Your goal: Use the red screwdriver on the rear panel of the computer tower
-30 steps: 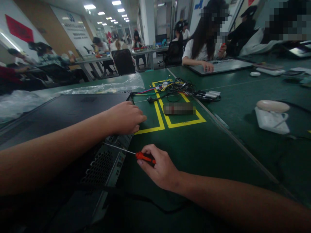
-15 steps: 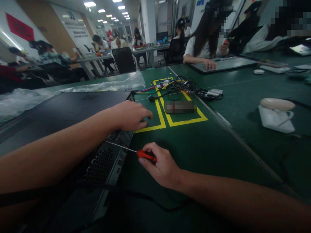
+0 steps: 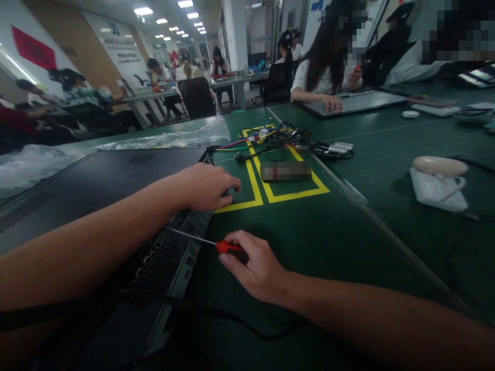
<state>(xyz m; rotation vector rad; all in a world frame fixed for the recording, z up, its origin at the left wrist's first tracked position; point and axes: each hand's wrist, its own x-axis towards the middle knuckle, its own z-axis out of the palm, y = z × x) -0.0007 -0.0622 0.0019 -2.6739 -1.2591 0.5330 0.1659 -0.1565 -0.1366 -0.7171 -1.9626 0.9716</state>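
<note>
A black computer case (image 3: 143,164) lies on the green table at the left, its perforated rear panel (image 3: 158,265) turned toward me. My right hand (image 3: 257,265) grips the red and black handle of a screwdriver (image 3: 227,247). Its thin metal shaft reaches left to that panel; the tip meets a dark area, and I cannot make out a screw there. My left hand (image 3: 207,186) rests over the case's corner edge, its fingers loosely bent and apart, holding nothing.
Beyond the case are tangled cables (image 3: 288,135) and a dark blurred box (image 3: 286,171) within yellow tape (image 3: 297,196). Plastic wrap (image 3: 174,135) lies behind the case. A white cup (image 3: 439,188) stands right. Across the table, a person handles a flat panel (image 3: 371,103).
Very little differs. My right hand and the screwdriver handle sit slightly lower and to the left in view. The left hand keeps its place on the case.
</note>
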